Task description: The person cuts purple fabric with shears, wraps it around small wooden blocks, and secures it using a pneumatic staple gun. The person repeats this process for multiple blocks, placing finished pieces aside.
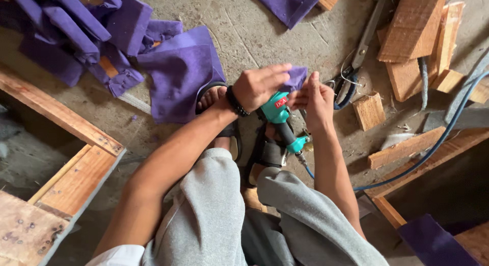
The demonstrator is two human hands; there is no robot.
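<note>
Grey-trousered knees (224, 215) sit lowest; above the teal air stapler (279, 113), left hand (260, 86) and right hand (317, 100) pinch purple cloth (295, 77).

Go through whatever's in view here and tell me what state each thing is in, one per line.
Left hand: gripping a small purple cloth piece.
Right hand: pinching the same cloth.
Teal air stapler: lying under the hands, blue hose attached.
Scissors: lying on the floor, blades shut.
Purple cloth pile: heaped, crumpled.
Wood blocks: scattered loose.
</note>
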